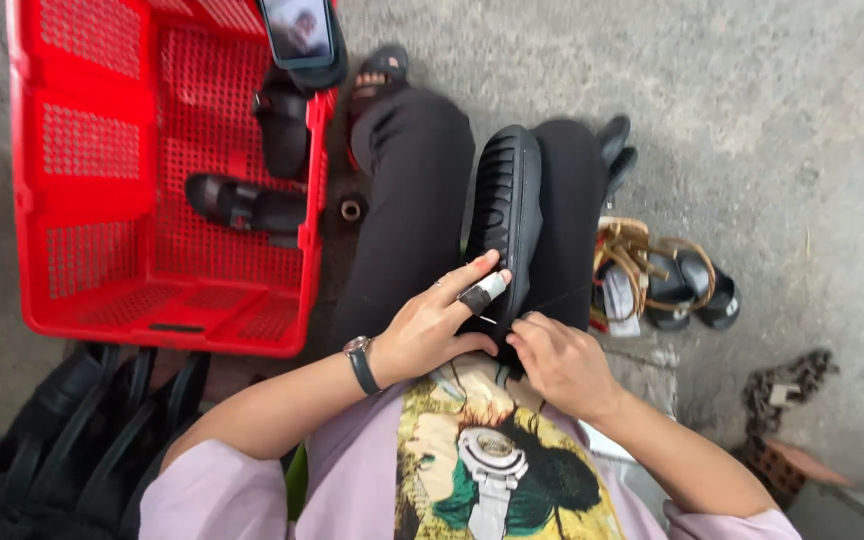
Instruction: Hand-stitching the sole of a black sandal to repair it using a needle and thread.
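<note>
A black shoe lies sole-up between my knees, its ribbed sole facing me. My left hand grips the near end of the shoe, with a taped band on the index finger. My right hand pinches at the shoe's near edge, fingers closed; a thin thread seems to run from there, too fine to be sure. I wear black trousers and a lilac printed shirt, with a watch on my left wrist.
A red plastic crate on my left holds two black sandals, and a phone leans on its rim. Brown and black sandals lie at right. Dark shoes pile at lower left. A chain lies on the concrete.
</note>
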